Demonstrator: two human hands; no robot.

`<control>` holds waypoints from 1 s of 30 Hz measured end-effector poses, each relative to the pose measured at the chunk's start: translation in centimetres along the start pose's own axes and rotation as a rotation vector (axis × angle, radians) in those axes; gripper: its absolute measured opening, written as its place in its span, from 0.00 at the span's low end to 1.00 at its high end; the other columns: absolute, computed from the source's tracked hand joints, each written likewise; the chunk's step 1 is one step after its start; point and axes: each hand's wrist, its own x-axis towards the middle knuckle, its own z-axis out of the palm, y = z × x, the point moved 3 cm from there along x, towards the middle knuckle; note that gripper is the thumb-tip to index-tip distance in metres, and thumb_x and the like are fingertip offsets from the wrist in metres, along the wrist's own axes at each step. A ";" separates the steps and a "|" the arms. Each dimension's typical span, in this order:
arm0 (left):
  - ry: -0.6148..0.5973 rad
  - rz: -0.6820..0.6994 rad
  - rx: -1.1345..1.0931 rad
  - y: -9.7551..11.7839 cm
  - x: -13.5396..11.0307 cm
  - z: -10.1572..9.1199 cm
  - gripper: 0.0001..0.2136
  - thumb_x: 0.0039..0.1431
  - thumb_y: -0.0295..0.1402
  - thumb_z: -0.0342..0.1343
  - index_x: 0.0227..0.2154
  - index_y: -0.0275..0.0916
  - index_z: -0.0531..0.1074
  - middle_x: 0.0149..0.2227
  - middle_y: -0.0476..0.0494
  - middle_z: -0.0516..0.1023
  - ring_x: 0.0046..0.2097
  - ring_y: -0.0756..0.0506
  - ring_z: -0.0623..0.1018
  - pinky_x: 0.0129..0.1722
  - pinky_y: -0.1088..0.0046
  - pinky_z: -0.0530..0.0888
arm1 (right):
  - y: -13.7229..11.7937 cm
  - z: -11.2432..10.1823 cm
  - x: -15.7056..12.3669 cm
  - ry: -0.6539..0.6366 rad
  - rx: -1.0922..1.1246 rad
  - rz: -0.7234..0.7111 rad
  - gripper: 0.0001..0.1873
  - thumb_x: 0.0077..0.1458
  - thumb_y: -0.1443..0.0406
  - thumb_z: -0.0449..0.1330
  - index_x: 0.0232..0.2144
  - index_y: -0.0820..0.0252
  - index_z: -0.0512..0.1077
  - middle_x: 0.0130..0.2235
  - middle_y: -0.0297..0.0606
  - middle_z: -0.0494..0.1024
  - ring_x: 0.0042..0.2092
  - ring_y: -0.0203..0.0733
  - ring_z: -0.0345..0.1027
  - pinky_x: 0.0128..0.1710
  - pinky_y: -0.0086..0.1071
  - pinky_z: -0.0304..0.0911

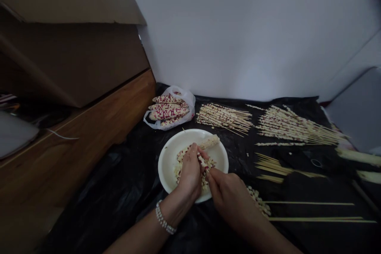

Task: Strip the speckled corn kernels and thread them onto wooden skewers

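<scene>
Fingers of left hand (191, 156) grip corn cob (210, 141); right-hand fingers (212, 176) pinch kernels (204, 162) at cob surface, above white plate (222, 154).

A white wall (247, 31) stands beyond a wooden ledge (74, 147) under a cardboard box (68, 63).

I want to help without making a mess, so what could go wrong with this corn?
Kernels pulled off by the right hand could miss the white plate and scatter across the black plastic sheet. The left hand might lose its hold on the corn cob, knocking the plate. The bare skewers beside the right hand could get bumped or poke it.
</scene>
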 end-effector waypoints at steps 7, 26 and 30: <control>-0.040 0.039 0.004 1.1 0.5 -0.5 0.20 0.57 0.48 0.51 0.31 0.33 0.74 0.25 0.47 0.70 0.18 0.57 0.59 0.15 0.81 0.53 | 2.0 -1.6 -0.1 -0.056 -0.123 -0.036 0.17 0.63 0.62 0.42 0.29 0.57 0.67 0.25 0.36 0.75 0.27 0.38 0.69 0.26 0.31 0.47; -0.410 -0.523 -0.418 2.1 0.6 -1.9 0.09 0.62 0.26 0.46 0.40 0.28 0.69 0.28 0.43 0.73 0.25 0.54 0.73 0.24 0.83 0.72 | -0.1 -3.6 2.8 -0.053 -0.457 -0.005 0.12 0.58 0.70 0.48 0.39 0.57 0.70 0.35 0.37 0.76 0.32 0.38 0.70 0.25 0.31 0.50; -0.504 -0.561 -0.419 2.1 0.8 -3.3 0.21 0.51 0.11 0.43 0.49 0.25 0.65 0.40 0.34 0.77 0.44 0.46 0.78 0.46 0.72 0.73 | 0.6 -3.9 3.1 -0.018 -0.429 -0.032 0.12 0.57 0.71 0.48 0.36 0.56 0.70 0.34 0.38 0.76 0.34 0.38 0.69 0.26 0.31 0.49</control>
